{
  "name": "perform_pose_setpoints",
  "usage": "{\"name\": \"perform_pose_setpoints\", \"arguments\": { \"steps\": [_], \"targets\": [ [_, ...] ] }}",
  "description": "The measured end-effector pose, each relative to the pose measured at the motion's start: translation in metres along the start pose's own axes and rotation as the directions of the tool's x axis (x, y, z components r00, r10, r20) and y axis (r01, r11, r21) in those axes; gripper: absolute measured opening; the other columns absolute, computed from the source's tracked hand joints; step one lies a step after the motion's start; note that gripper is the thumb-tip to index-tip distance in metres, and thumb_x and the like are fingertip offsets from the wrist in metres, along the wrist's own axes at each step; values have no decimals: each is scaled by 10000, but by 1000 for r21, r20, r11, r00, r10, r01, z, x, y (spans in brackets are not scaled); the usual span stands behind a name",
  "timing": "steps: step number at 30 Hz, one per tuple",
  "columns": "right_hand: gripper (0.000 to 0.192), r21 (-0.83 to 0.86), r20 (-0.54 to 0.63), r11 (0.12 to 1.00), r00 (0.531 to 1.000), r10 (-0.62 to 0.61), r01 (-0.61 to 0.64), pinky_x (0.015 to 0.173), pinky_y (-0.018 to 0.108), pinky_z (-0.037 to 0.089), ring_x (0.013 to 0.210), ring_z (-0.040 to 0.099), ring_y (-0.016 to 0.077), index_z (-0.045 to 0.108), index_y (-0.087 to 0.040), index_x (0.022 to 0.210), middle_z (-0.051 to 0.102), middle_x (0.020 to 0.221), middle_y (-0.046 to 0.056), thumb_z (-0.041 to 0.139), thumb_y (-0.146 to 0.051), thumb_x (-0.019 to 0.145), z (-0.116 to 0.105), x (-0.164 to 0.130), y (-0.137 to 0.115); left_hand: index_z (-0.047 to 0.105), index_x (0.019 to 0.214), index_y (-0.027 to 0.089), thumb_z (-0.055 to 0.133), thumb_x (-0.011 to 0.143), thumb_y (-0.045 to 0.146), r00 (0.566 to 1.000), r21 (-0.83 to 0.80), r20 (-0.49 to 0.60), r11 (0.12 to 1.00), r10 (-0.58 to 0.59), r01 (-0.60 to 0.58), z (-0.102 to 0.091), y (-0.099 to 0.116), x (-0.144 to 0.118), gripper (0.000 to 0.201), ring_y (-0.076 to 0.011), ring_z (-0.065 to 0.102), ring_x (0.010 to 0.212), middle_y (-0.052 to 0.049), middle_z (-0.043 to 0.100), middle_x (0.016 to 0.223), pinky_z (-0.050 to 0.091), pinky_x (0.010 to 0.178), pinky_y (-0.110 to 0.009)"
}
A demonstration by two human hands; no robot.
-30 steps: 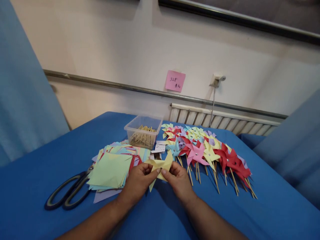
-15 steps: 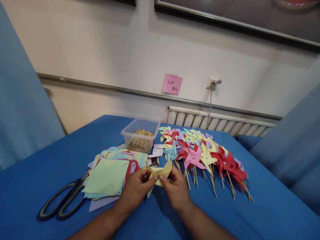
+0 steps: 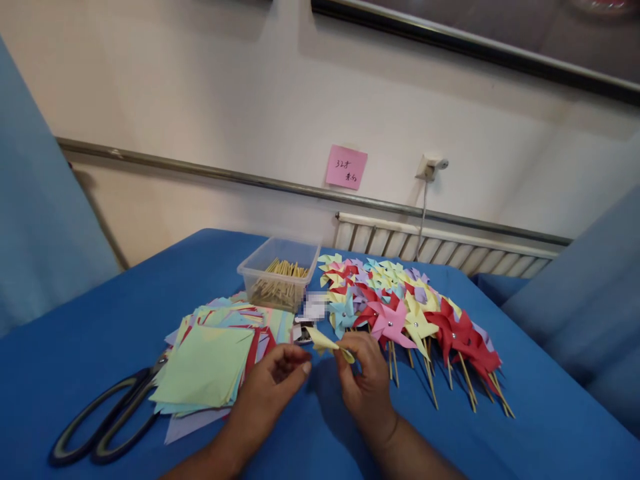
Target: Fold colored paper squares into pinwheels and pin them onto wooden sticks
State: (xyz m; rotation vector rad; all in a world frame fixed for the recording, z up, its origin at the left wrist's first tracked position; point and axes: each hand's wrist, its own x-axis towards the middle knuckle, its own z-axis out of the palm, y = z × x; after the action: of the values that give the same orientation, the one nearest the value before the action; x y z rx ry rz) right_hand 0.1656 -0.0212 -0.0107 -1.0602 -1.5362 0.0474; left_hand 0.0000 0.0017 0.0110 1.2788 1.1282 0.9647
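Pinched in the fingers of my right hand is a folded piece of yellow paper, its corners drawn together like a pinwheel head. My left hand is just left of it, holding nothing, with the thumb apart from the curled fingers. Beyond the yellow paper lies a small open box, partly covered by it. Close to my left hand is a stack of coloured paper squares, light green on top. To the right of my right hand lie many finished pinwheels on sticks.
A clear plastic box of wooden sticks stands behind the paper. Large scissors lie at the left, blades under the stack. A blue cloth covers the table. Behind are a radiator and a pink note.
My left hand has let go of the yellow paper and moved slightly left and down. The right hand now holds the paper alone, turned more edge-on.
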Motion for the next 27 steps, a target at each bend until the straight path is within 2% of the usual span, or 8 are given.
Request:
{"name": "perform_pose_setpoints", "arguments": {
  "steps": [2,4,8,11,13,17,20,27],
  "targets": [
    [171,-69,72,990,990,-119,124,751,355,407,825,565,189,574,-201,962,617,875,44,494,-114,838,-2,1,-3,676,801,170,719,676,396,990,-79,130,995,-48,59,0,0,-4,262,-199,609,765,-37,678,759,470,725,-301],
    [173,-107,140,969,968,-207,222,755,369,396,817,565,191,581,-198,968,622,874,48,498,-121,838,-1,2,-9,691,855,172,722,679,395,977,-214,202,971,-62,106,2,3,-9,286,-214,617,823,-48,701,819,468,754,-305],
    [159,-179,167,928,940,-299,327,749,358,383,795,566,174,597,-195,925,633,829,34,487,-98,863,5,2,-19,701,885,151,736,672,368,973,-371,202,911,-112,182,6,14,-16,306,-221,620,821,-61,713,813,465,708,-292],
    [165,-212,195,921,937,-289,328,760,360,379,801,565,171,605,-196,916,639,837,32,479,-97,876,7,1,-21,702,829,139,744,673,345,968,-429,190,873,-164,232,7,20,-19,262,-187,616,750,-50,706,755,462,705,-279],
    [173,-219,225,925,939,-261,310,778,371,378,825,565,177,607,-199,937,643,872,37,474,-104,880,7,1,-21,696,771,140,759,655,317,964,-442,174,859,-202,260,6,21,-18,221,-160,599,655,-32,690,678,452,640,-257],
    [275,-208,359,935,912,-199,286,848,400,369,953,547,207,579,-198,1092,633,1033,62,491,-98,851,3,2,-26,697,689,130,766,640,260,964,-463,156,846,-216,265,4,20,-14,155,-152,597,609,-42,695,640,446,599,-236],
    [371,-199,441,939,882,-168,279,906,422,355,1051,511,232,531,-187,1195,597,1148,84,518,-119,830,-2,2,-32,710,681,127,747,666,249,967,-469,167,847,-194,251,1,21,-12,129,-165,613,633,-56,706,638,462,621,-238],
    [416,-165,492,944,853,-171,285,922,461,370,1090,489,269,487,-175,1253,551,1205,121,554,-274,855,-11,3,-31,708,772,115,765,648,253,970,-455,126,857,-206,241,1,19,-10,194,-153,617,614,-53,717,653,471,628,-229]
  ]
}}
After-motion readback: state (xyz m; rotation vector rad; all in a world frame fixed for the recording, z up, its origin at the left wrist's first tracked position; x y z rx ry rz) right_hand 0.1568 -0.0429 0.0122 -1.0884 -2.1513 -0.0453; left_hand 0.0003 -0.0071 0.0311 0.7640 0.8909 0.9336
